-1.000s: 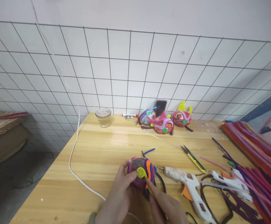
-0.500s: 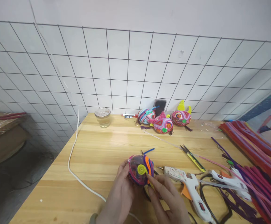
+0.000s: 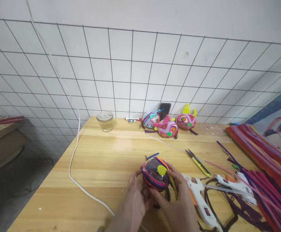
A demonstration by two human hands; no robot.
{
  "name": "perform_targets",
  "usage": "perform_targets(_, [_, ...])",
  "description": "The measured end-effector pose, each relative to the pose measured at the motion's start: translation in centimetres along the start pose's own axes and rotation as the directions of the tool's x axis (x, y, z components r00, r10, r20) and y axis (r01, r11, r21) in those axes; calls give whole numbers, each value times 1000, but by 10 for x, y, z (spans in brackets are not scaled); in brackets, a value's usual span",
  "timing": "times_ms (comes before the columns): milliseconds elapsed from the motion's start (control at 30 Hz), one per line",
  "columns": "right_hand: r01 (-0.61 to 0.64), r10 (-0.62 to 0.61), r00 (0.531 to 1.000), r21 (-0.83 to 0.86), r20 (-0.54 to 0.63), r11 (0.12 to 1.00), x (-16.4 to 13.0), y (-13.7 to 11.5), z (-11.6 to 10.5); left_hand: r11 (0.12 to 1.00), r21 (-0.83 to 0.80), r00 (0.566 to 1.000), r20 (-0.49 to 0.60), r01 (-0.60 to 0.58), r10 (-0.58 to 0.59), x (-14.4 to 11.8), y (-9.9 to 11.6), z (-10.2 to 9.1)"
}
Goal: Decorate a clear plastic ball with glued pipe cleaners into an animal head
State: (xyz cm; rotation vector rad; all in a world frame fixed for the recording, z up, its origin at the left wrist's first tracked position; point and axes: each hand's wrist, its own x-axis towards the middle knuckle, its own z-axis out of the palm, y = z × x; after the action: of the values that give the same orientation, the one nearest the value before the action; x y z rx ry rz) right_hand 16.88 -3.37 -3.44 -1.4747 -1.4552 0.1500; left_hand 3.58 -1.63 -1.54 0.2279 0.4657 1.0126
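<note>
Ball [image 3: 155, 174] of wrapped fuzzy wire, light and squashy I'm guessing, is sitting at the table's [image 3: 101, 161] 6 o'clock edge while I'm cupping it, left hand [image 3: 133, 203] and right hand [image 3: 179, 199] curled round its lower sides.

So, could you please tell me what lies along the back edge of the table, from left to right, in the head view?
Glass jar → small white tube → blue-and-pink ball figure → pink ball figure → red ball figure with yellow ears.
</note>
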Motion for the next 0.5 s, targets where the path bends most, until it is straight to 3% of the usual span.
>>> perform_targets(167, [68, -68, 997, 1, -35, 998, 11, -6, -13, 980, 197, 999, 34, -18, 12, -7, 12, 10])
perform_targets(267, [103, -102, 994, 18, -43, 995, 17, -8, -22, 918, 389, 995, 82, -81, 53, -7, 21, 11])
perform_targets(400, [114, -111, 993, 78, -48, 990, 21, -9, -30, 761, 638, 967, -97, -120, 234, 0, 28, -2])
perform_targets(500, [102, -98, 994, 121, -38, 987, 22, -6, -31, 665, 736, 949, -105, -127, 297, 6, 32, -10])
